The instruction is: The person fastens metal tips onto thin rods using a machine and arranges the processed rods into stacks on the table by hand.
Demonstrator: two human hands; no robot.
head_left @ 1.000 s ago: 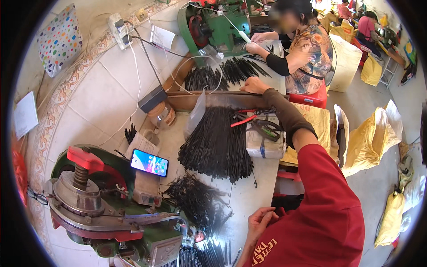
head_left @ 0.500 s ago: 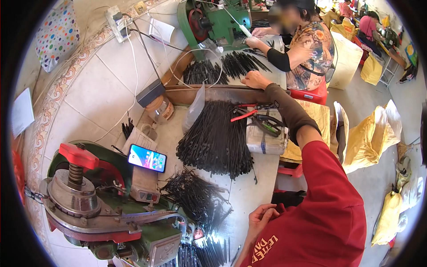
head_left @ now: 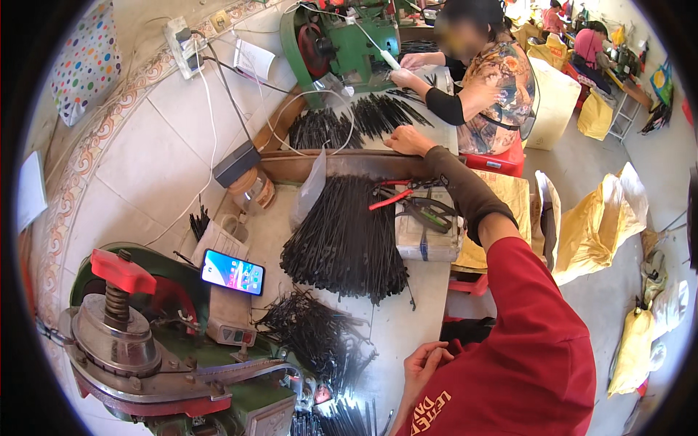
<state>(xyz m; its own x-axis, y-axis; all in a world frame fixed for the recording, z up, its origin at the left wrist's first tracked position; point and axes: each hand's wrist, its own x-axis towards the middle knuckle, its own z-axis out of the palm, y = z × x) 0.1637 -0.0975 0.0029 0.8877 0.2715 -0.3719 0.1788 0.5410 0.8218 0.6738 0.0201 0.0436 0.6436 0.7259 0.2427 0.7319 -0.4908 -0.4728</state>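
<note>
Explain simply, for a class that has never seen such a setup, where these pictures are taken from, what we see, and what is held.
No robot here: a person in a red top uses two bare hands. The pictures come from a wide fisheye camera on that person's head, so straight edges bend. The right hand is out at a brown ledge; the left hand, curled, is close to the body. Nothing can be seen held in either. On the worktop lie bunches of thin black strips, with red-handled pliers at the largest bunch's edge. A green-and-metal machine stands at lower left, near a lit phone.
</note>
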